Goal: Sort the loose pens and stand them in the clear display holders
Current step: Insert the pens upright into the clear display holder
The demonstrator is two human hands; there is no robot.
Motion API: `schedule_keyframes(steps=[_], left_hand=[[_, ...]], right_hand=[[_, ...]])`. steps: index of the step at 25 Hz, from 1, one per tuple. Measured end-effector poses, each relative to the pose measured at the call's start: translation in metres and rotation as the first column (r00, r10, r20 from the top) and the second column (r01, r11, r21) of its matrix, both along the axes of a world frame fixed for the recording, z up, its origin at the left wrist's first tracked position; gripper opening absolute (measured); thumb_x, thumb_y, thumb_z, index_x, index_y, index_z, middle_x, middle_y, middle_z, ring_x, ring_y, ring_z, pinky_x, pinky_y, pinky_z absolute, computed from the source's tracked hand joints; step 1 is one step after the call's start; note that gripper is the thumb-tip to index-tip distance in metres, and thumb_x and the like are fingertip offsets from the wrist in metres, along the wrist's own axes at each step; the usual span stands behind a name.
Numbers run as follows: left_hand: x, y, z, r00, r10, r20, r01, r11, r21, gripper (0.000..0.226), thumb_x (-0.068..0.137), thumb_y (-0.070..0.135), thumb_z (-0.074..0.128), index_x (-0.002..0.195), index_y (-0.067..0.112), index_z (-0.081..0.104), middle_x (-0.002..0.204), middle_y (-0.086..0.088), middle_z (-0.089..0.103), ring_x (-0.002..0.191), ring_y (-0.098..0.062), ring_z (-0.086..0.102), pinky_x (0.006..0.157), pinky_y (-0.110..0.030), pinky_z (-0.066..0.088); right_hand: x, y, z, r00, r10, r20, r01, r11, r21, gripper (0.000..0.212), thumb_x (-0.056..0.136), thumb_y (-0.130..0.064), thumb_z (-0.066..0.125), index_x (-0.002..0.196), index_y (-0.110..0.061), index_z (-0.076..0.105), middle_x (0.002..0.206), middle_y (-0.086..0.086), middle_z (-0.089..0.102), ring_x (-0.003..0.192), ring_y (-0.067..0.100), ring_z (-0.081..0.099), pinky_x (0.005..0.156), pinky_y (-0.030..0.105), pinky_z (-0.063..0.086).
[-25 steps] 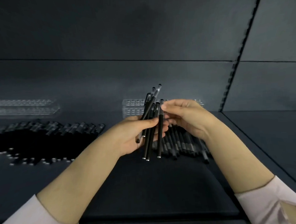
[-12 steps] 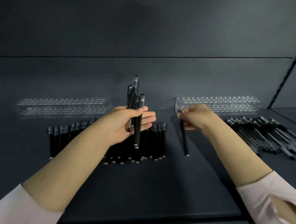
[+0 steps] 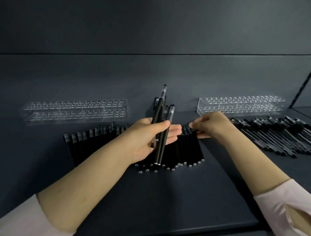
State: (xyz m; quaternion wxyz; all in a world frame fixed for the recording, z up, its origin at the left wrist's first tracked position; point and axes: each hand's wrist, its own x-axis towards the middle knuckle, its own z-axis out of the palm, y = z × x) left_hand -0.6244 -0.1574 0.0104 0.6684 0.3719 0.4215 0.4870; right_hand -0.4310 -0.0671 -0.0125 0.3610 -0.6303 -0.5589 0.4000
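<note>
At the upper left of the frame, a clear acrylic display holder with 2 tiers of holes (image 3: 75, 111) is standing against the dark back wall. Below it, a row of black pens with frosted caps (image 3: 91, 144) is lying side by side on the slate-blue shelf (image 3: 155, 199), caps pointing away, apparently already sorted by type. At centre, the left hand (image 3: 148, 138) is gripping a bundle of black pens (image 3: 160, 128) upright. The thumb is pressing across the barrels and the fingers are stretching out flat behind them, seemingly keeping unsorted stock off the shelf while the other hand works. Just to the right, the right hand (image 3: 211, 125) is reaching to the row's right end. Its fingers are curling together and pinching the cap end of 1 black pen (image 3: 191, 127), probably to line it up with its matches. At the upper right a second clear holder (image 3: 240, 104) is waiting, and below it a loose heap of dark pens (image 3: 281, 134) is fanning toward the frame's edge. No pen is standing in either of the 2 holders yet.
</note>
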Motion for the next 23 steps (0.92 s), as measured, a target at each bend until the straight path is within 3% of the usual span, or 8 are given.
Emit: schedule_keyframes(steps=[2,5,7,9,13,20,22,23], left_hand=[[-0.004,-0.003,-0.001,1.0,-0.008,0.0,0.008,1.0,0.021,0.024,0.096,0.004,0.055,0.117,-0.007,0.056,0.105,-0.021,0.073,0.098,-0.026,0.072,0.079,-0.032,0.06],[-0.013,-0.004,-0.002,1.0,-0.017,-0.001,0.017,0.999,0.041,0.023,0.097,0.007,0.056,0.116,-0.004,0.059,0.103,-0.018,0.074,0.097,-0.026,0.072,0.075,-0.03,0.061],[-0.017,-0.003,-0.001,1.0,-0.017,-0.002,0.017,0.999,0.034,0.023,0.098,0.01,0.054,0.116,-0.003,0.059,0.103,-0.016,0.074,0.096,-0.026,0.073,0.072,-0.028,0.06],[-0.019,-0.002,-0.002,1.0,-0.011,-0.009,0.011,1.0,0.02,0.023,0.099,0.012,0.053,0.115,-0.002,0.06,0.103,-0.017,0.074,0.096,-0.026,0.073,0.072,-0.029,0.061],[-0.02,0.0,-0.003,0.999,-0.003,-0.05,0.004,1.0,0.028,0.02,0.098,0.01,0.054,0.113,0.001,0.064,0.103,-0.016,0.074,0.096,-0.025,0.073,0.076,-0.031,0.061],[-0.021,0.0,-0.002,0.997,0.052,-0.054,-0.051,0.998,0.035,0.02,0.1,0.01,0.051,0.114,0.001,0.063,0.105,-0.015,0.074,0.095,-0.022,0.073,0.076,-0.028,0.061],[-0.022,0.0,-0.003,0.997,0.071,-0.04,-0.07,0.997,0.027,0.02,0.1,0.011,0.051,0.113,0.003,0.063,0.108,-0.015,0.073,0.097,-0.022,0.072,0.08,-0.03,0.06],[-0.022,0.0,-0.003,0.996,0.086,-0.025,-0.086,0.996,0.02,0.02,0.099,0.011,0.052,0.113,0.003,0.064,0.108,-0.015,0.073,0.096,-0.021,0.073,0.08,-0.031,0.06]], right_hand=[[0.004,-0.002,0.002,0.995,-0.009,0.101,0.007,1.0,0.022,0.021,0.081,-0.009,0.075,0.097,0.001,0.066,0.086,0.014,0.066,0.068,0.022,0.066,0.062,0.029,0.058],[-0.001,-0.008,0.008,0.98,-0.025,0.195,-0.003,0.99,0.142,0.019,0.083,-0.023,0.073,0.089,-0.006,0.07,0.082,0.013,0.07,0.069,0.024,0.068,0.075,0.034,0.059],[-0.016,-0.015,0.016,0.996,0.046,0.073,-0.061,0.974,0.22,0.02,0.086,-0.032,0.069,0.082,-0.013,0.072,0.078,0.008,0.07,0.068,0.018,0.066,0.074,0.03,0.059],[-0.036,-0.022,0.025,0.959,0.222,-0.178,-0.19,0.965,0.181,0.022,0.087,-0.033,0.067,0.086,-0.012,0.074,0.082,0.006,0.071,0.073,0.015,0.067,0.071,0.025,0.058],[-0.059,-0.024,0.034,0.846,0.39,-0.364,-0.374,0.92,0.116,0.009,0.086,-0.014,0.067,0.086,-0.006,0.07,0.074,0.005,0.067,0.07,0.012,0.062,0.071,0.022,0.054],[-0.049,-0.007,0.038,0.811,0.249,-0.53,-0.243,0.967,0.083,0.012,0.091,-0.011,0.06,0.099,-0.009,0.069,0.074,0.002,0.067,0.061,0.009,0.064,0.057,0.017,0.053],[-0.039,0.0,0.037,0.873,0.185,-0.452,-0.155,0.982,0.104,0.012,0.093,-0.011,0.059,0.1,-0.01,0.068,0.072,0.001,0.064,0.056,0.008,0.063,0.054,0.017,0.052],[-0.031,0.003,0.036,0.929,0.158,-0.335,-0.122,0.984,0.126,0.012,0.092,-0.011,0.06,0.101,-0.01,0.068,0.073,0.0,0.063,0.057,0.009,0.062,0.053,0.017,0.052]])
